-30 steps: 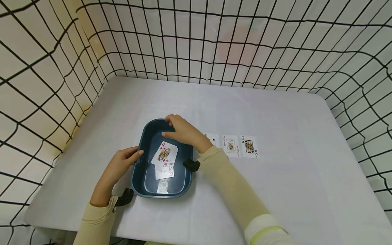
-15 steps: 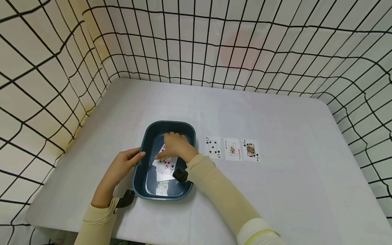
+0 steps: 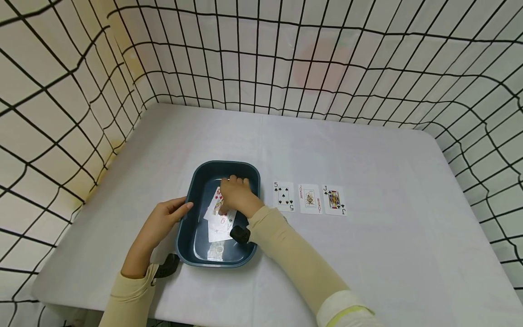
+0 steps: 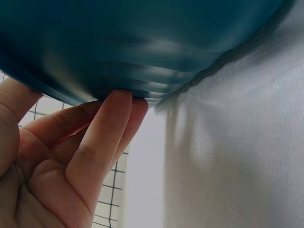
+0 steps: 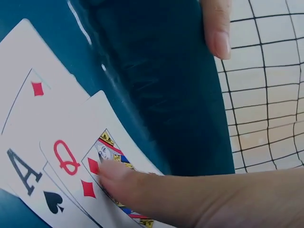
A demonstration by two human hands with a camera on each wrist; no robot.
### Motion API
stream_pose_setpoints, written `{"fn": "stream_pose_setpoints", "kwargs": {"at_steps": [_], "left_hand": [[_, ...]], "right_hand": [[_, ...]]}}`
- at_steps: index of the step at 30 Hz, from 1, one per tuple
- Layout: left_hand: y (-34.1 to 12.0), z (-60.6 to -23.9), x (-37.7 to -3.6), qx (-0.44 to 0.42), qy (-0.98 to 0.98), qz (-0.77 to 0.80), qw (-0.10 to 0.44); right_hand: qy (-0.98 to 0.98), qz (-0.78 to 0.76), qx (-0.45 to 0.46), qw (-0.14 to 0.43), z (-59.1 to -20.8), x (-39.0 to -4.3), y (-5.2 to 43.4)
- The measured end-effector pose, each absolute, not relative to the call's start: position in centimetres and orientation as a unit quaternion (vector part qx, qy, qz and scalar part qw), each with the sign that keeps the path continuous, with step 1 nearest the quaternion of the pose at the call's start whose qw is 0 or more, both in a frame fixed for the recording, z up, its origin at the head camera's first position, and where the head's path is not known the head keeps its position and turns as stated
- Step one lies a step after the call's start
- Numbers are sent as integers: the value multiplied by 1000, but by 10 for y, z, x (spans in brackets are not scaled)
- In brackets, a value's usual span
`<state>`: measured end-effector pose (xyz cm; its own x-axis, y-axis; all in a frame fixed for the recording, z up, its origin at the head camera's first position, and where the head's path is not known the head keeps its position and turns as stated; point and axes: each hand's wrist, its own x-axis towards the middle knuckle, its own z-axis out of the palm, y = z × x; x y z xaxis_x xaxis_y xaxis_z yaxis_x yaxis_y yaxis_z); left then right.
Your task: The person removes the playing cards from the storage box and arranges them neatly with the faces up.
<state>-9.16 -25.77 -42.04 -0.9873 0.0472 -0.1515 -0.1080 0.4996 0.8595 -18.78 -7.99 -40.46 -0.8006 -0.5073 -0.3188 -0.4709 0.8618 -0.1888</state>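
Right hand [image 3: 237, 196]: one, reached into the tub; a fingertip [image 5: 114, 176] pressed the queen of diamonds card [image 5: 102, 175], grip not closed round it.
Left hand [image 3: 165, 218]: fingers [image 4: 107, 128] relaxed against the outer wall of the one dark teal plastic tub [image 3: 196, 181].
Cards in tub: at least three, overlapping.
Counter [image 3: 367, 159]: three face-up cards [image 3: 309, 199] in a row.

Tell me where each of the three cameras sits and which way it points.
Head: worn high, looking down at the table; shows both forearms, left hand, right hand.
Left wrist: low beside the blue tub, looking up along its outer wall; shows fingers against it.
Right wrist: inside the tub, facing the queen of diamonds; shows a fingertip on it.
Shared: all see the tub.
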Motion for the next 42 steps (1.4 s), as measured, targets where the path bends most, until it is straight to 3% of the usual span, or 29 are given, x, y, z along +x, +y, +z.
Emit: {"fn": "stream_pose_setpoints", "kwargs": {"at_steps": [9, 21, 32, 42], "left_hand": [[-256, -422, -93, -21, 861, 501, 83], [-257, -423, -93, -22, 869, 488, 77], [-257, -422, -94, -16, 867, 492, 79], [-257, -423, -93, -16, 868, 492, 74]], "right_hand": [[886, -280, -284, 238, -395, -193, -68], [781, -491, -303, 239, -367, -209, -1], [775, -510, -264, 263, -378, -201, 98], [785, -464, -281, 298, -422, -175, 119]]}}
